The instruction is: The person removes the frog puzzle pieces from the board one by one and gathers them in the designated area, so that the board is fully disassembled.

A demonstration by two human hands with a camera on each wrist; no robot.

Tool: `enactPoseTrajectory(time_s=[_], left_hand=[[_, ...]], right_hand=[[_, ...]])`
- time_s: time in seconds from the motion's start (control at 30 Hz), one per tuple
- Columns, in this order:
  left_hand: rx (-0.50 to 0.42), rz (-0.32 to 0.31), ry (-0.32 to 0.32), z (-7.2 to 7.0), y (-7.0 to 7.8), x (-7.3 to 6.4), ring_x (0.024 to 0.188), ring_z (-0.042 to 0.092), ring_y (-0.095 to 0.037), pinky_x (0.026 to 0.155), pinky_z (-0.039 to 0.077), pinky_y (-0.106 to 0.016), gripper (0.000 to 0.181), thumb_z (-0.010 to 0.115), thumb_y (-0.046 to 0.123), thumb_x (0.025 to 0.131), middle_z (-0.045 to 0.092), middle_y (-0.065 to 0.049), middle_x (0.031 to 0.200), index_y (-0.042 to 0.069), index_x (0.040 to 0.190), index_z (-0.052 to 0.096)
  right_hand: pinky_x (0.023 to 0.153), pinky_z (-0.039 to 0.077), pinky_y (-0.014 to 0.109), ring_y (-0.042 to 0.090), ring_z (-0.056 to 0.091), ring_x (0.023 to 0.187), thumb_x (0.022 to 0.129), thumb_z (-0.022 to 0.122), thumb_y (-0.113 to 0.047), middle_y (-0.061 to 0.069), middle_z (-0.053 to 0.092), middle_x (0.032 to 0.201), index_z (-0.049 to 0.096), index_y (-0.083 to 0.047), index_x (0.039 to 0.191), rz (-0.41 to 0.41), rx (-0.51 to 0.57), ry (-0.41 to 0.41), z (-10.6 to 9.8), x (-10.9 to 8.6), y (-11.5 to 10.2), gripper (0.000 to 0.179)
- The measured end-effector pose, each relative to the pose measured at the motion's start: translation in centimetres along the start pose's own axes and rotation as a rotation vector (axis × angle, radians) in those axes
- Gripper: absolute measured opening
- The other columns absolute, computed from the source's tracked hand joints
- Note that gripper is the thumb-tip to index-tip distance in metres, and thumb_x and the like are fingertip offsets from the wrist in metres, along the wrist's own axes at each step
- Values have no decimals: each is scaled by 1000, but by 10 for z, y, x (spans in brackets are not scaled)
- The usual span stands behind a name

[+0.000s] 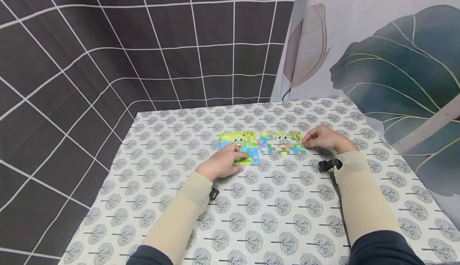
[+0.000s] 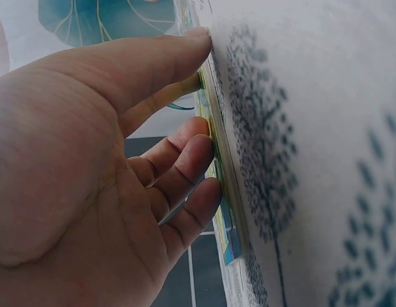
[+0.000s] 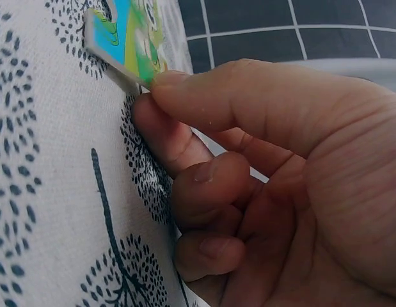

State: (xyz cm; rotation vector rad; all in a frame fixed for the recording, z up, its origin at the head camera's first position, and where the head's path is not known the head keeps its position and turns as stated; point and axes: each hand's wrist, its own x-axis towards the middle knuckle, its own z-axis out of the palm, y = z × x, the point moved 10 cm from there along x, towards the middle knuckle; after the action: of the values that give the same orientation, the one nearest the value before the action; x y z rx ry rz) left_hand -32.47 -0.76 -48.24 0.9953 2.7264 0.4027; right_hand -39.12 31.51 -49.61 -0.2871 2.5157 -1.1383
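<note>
A frog picture puzzle board (image 1: pixel 252 150) lies flat on the cloth, left of a second group of frog puzzle pieces (image 1: pixel 273 137). Across the board's lower left part rests my left hand (image 1: pixel 224 162). In the left wrist view its fingertips (image 2: pixel 198 157) touch the board's face, and the thumb reaches past its near edge. My right hand (image 1: pixel 328 139) is at the right end of the pieces. Between thumb and index finger it pinches the corner of a blue and green puzzle piece (image 3: pixel 114 41), with the other fingers curled below. My left hand hides part of the board's frog.
A tablecloth (image 1: pixel 266 217) printed with grey trees covers the table. A dark checked curtain (image 1: pixel 212 61) hangs behind and to the left; a pale curtain with large leaves (image 1: pixel 388 65) hangs at the right. Black wrist mounts (image 1: pixel 328 165) sit by the cuffs.
</note>
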Motion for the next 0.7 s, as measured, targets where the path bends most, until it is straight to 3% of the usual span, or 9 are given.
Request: enactPoseTrajectory(time_s=[0.37, 0.7], left_hand=[[-1, 0, -7, -2, 1, -1, 135, 48, -25, 115, 43, -41, 57, 75, 37, 97, 47, -9, 151, 30, 151, 58], [-19, -6, -8, 1, -1, 0, 118, 50, -16, 102, 49, -34, 59, 77, 37, 95, 50, -2, 139, 31, 151, 58]], right_hand=[[75, 49, 27, 15, 58, 81, 92, 80, -12, 8, 76, 104, 76, 2, 107, 5, -39, 16, -2, 4, 4, 21], [71, 49, 30, 18, 58, 79, 93, 79, -16, 8, 75, 100, 75, 3, 108, 14, -52, 17, -1, -1, -7, 24]])
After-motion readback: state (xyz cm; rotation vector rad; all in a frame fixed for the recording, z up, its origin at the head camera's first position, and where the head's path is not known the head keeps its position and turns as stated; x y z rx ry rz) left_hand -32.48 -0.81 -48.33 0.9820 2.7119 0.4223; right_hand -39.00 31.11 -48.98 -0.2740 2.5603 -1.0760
